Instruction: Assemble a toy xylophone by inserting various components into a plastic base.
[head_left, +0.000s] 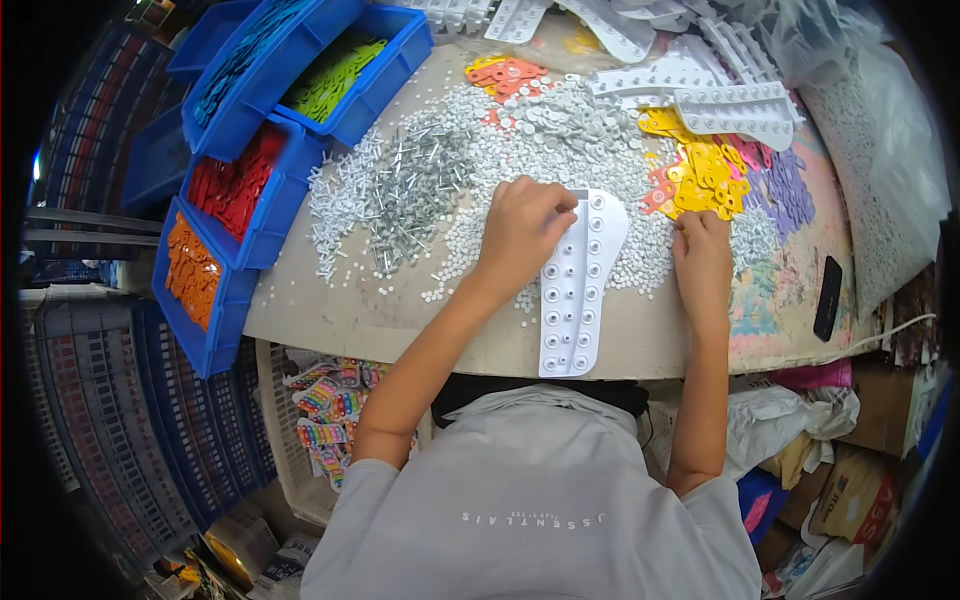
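In front of me, at the table's near edge, lies a long white plastic tray [573, 310] with rows of round cups and studs, its upper end widening to the right. My left hand [522, 235] is over its upper left edge, thumb and forefinger pinched together; what they hold, if anything, is hidden. My right hand [703, 262] reaches the near side of a pile of flat yellow plastic pieces [708, 175]. Its fingers are curled closed at the pile's edge, and I cannot make out what is between them. Small white round caps [590, 140] spread around and beyond the tray.
Metal and white pins [415, 185] lie to the left. Blue bins [225, 290] hold orange, red, green and blue pieces. Purple pieces [787, 190] and a black phone [828, 298] lie right. More white trays [735, 108] are stacked at the back, beside a clear bag [865, 180].
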